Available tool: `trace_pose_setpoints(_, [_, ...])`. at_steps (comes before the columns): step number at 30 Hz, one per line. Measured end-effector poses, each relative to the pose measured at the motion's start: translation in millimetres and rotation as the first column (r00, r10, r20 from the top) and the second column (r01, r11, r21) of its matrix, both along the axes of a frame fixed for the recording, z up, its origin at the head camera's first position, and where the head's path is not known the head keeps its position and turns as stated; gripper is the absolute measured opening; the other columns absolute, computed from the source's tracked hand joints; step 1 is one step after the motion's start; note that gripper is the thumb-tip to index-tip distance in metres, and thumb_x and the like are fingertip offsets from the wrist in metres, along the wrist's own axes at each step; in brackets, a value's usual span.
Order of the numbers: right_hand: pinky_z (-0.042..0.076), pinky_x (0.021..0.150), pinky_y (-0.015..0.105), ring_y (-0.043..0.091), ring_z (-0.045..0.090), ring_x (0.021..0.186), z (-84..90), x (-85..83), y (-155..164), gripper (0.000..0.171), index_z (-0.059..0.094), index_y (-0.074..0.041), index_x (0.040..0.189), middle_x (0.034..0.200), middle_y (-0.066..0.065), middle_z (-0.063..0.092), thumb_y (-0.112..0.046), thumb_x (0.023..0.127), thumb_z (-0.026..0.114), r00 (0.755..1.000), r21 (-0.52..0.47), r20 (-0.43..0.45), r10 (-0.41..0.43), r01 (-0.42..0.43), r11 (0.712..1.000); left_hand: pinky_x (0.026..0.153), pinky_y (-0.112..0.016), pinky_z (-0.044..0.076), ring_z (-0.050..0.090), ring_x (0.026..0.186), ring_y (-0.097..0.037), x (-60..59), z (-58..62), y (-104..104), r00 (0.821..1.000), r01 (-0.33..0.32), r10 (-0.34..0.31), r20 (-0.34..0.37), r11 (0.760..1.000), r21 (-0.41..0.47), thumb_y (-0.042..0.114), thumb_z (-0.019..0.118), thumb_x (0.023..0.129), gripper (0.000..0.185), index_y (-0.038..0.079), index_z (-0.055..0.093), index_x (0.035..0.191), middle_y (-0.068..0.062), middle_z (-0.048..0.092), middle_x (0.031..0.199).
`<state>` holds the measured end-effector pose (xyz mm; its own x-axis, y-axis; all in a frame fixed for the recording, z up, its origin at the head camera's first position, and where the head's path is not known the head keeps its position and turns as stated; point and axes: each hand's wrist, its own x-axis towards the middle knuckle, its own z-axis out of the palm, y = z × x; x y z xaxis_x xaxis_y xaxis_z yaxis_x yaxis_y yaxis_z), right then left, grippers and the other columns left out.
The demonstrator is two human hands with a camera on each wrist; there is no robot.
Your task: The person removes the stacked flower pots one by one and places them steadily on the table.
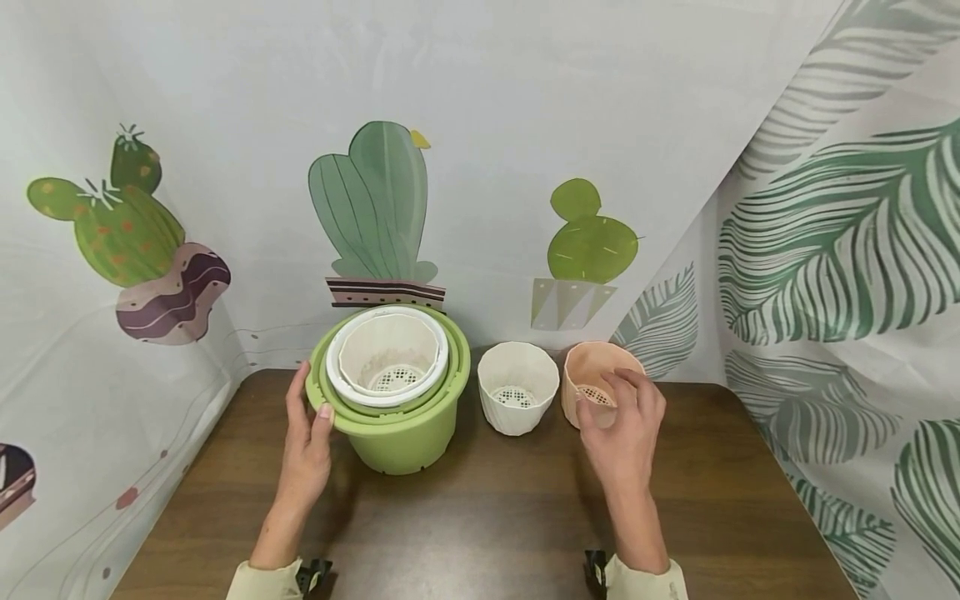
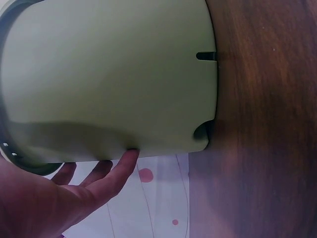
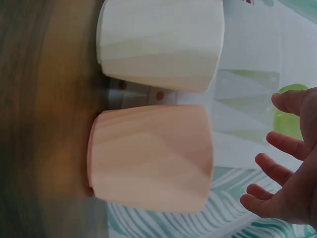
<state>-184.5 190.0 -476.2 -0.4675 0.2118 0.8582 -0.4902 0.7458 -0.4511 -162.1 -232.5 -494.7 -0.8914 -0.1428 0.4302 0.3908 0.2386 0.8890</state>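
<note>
A large green planter pot [image 1: 405, 417] is seen standing at the back left of a dark wooden table [image 1: 487, 517]. Nested inside it are a green liner and a white inner pot [image 1: 387, 357] with a perforated base. The left hand [image 1: 307, 442] is laid against the green pot's left side, its fingers straight and the thumb resting on the rim; nothing is gripped. The right hand [image 1: 622, 425] is held just in front of a small peach faceted pot [image 1: 592, 375], fingers spread and loosely bent, holding nothing; whether the rim is touched cannot be told.

If the green pot were pushed sideways by the flat left hand, it could be tipped, and the loosely nested inner pots could be shaken out. The light peach pot could be knocked over or slid by a careless reach.

A small white faceted pot [image 1: 517, 387] stands between the two, close beside the peach pot, and could be bumped. Cactus-print [image 1: 375, 208] and leaf-print [image 1: 840, 233] curtains close in the back and right.
</note>
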Motion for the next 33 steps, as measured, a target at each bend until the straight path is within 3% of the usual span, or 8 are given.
trace_pose_setpoints(7, [0.038,0.095,0.059,0.053,0.055,0.112,11.4,5.5,-10.2,0.040,0.074,0.005,0.111,0.119,0.028,0.066,-0.014,0.077,0.084,0.999,0.013,-0.011,0.050,-0.050,0.999,0.099,-0.011,0.048,0.041,0.145,-0.008,0.0,-0.2,0.2,1.000,-0.006,0.006,-0.002,1.000,-0.009,0.012,0.041,0.114,0.065,0.027,0.015,0.171,0.001,0.020,0.175])
trace_pose_setpoints(13, [0.038,0.100,0.058,0.051,0.057,0.116,19.5,9.7,-19.0,0.040,0.074,0.004,0.113,0.119,0.027,0.066,-0.013,0.078,0.086,0.995,0.026,-0.002,0.098,-0.098,0.995,0.104,-0.010,0.044,0.037,0.149,-0.010,0.3,0.4,0.9,1.000,-0.002,0.002,-0.014,1.000,-0.009,0.010,0.041,0.114,0.065,0.025,0.015,0.171,0.000,0.020,0.175])
trace_pose_setpoints(23, [0.040,0.103,0.053,0.043,0.055,0.123,25.3,16.4,-34.1,0.043,0.074,-0.001,0.117,0.127,0.022,0.065,-0.006,0.077,0.090,0.987,0.034,0.067,0.149,-0.152,0.988,0.101,-0.012,0.048,0.040,0.145,-0.008,0.8,1.9,1.7,1.000,0.004,-0.004,-0.010,1.000,0.009,0.010,0.040,0.114,0.064,0.026,0.015,0.171,-0.002,0.022,0.174])
trace_pose_setpoints(27, [0.041,0.106,0.049,0.041,0.055,0.126,26.7,17.8,-39.7,0.045,0.074,-0.002,0.121,0.129,0.021,0.065,-0.008,0.079,0.090,0.981,0.029,0.074,0.181,-0.183,0.983,0.093,-0.013,0.053,0.047,0.139,-0.007,0.9,2.0,2.0,1.000,0.006,-0.006,-0.006,1.000,0.015,0.011,0.039,0.115,0.064,0.028,0.015,0.171,-0.003,0.022,0.174])
trace_pose_setpoints(33, [0.040,0.110,0.043,0.041,0.055,0.127,29.4,18.1,-47.4,0.045,0.074,-0.003,0.125,0.129,0.021,0.065,-0.012,0.083,0.086,0.970,0.039,0.052,0.236,-0.238,0.970,0.089,-0.015,0.055,0.050,0.134,-0.007,0.8,1.7,2.0,1.000,0.009,-0.009,-0.012,1.000,0.016,0.010,0.039,0.115,0.063,0.021,0.014,0.172,-0.003,0.022,0.173])
